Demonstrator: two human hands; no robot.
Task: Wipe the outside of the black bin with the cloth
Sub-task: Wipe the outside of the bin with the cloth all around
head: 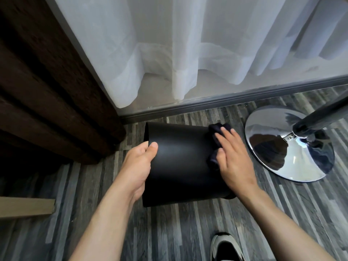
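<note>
The black bin (180, 162) is tipped on its side above the floor, its open mouth facing left. My left hand (139, 166) grips the bin's rim, thumb on the outer wall and fingers hidden inside. A dark cloth (216, 142) lies against the bin's outer wall near its base end, on the right. My right hand (233, 157) presses flat on that cloth, fingers spread, covering most of it. Only the cloth's upper and left edges show.
A chrome stool base (286, 146) with its dark pole stands close to the right of the bin. White sheer curtains (169, 53) and a grey baseboard (226, 100) run behind. A dark brown curtain (47, 81) hangs at left. My shoe (226, 247) is at the bottom.
</note>
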